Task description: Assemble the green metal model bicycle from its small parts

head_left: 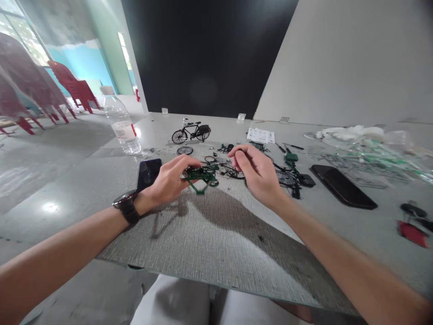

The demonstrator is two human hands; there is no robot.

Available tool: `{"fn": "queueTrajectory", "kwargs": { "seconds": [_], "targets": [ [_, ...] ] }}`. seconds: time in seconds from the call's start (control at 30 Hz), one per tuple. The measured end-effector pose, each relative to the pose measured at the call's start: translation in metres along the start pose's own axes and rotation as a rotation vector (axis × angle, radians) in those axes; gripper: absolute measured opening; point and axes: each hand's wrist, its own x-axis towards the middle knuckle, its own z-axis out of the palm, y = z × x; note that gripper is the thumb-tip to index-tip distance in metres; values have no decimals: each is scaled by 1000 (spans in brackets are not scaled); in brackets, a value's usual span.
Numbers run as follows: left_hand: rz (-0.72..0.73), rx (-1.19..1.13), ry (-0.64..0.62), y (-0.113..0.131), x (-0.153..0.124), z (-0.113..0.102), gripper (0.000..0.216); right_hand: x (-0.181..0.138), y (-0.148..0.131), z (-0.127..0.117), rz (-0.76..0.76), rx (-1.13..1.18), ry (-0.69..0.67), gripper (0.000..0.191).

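Head view: green metal bicycle frame (202,177) held just above the middle of the bench (216,234), gripped in the left hand (165,180), its fingers closed around the tubes. Frame judged light and stiff, though its thin members and small joints look fragile; the thicker main tubes seem the safer hold, not the slim projecting ends. Right hand (256,174) sits just beside it, fingers curled toward the thumb in a loose pinch; whether it holds anything small cannot be told. Black wristwatch (126,206) on the left wrist. Dark smartphone (148,174) lies just beyond the left hand.

Loose spoked wheel (185,150) lies ahead of the left hand, a second spoked wheel (287,178) near the right hand, with small dark parts scattered between. Toward the far edge stands a finished black miniature bicycle (190,133) with a small bag at its rear. Printed sheets (260,135) lie to its right; their text is too small to read. Right side: second smartphone (341,186), clear plastic packaging (368,155) with green pieces, red part (412,234) near the right edge. Far left: water bottle (121,126), white label with a red mark, no brand legible.
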Motion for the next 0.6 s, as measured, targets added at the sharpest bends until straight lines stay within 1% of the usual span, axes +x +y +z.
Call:
{"fn": "queueTrajectory", "kwargs": {
  "seconds": [0.07,0.1,0.13,0.17,0.23,0.3,0.37,0.6],
  "targets": [
    [183,113,-140,-1,-1,-7,17,1,-6,-1,-41,6,57,26],
    [268,165,-186,-2,-1,-9,16,2,-9,0,-56,41,79,23],
    [353,223,-204,-2,-1,-9,16,1,-12,1,-66,93,91,22],
    [454,283,-197,-1,-1,-9,15,0,-14,3,-66,157,88,21],
    [679,389,-139,0,1,-6,13,-2,-18,7,-49,277,54,21],
    [835,470,-75,0,2,-2,13,-5,-19,12,-25,347,15,21],
    [891,527,-38,2,3,2,13,-8,-20,15,-9,367,-6,21],
    [960,597,-5,7,3,3,12,-10,-20,19,2,349,6,18]
  ]
}}
